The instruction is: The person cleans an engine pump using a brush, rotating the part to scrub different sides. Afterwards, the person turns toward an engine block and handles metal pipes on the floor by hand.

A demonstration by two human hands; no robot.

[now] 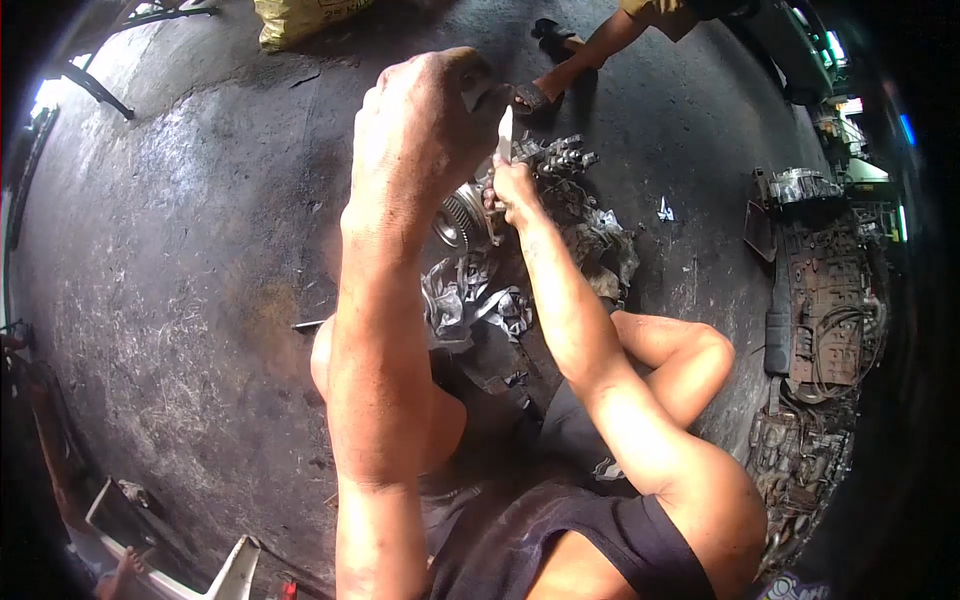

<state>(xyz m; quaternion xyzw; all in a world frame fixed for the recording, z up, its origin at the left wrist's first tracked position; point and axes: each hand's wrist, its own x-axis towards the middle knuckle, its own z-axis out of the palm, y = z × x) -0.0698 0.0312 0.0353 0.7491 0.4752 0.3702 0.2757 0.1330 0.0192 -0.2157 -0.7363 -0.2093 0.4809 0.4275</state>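
My left hand point(415, 115) is raised close to the camera, its fingers curled and darkened by shadow; whatever they grip is hard to make out. Lower and further off, my right hand point(513, 188) is closed around a pale, flat, pointed strip point(505, 138) that sticks up toward my left fingers. Behind my right hand lies a greasy metal mechanical assembly point(565, 158) on the floor. A toothed round gear point(455, 218) shows just left of that hand. Crumpled, stained rags point(450, 305) lie below, between my bent legs.
Another person's sandalled foot point(533, 96) stands just beyond the assembly. A yellow sack point(300, 20) is at the top. Dirty machine parts point(830, 310) line the right side. A white plastic chair point(235, 570) and another person's hand point(125, 570) show at bottom left.
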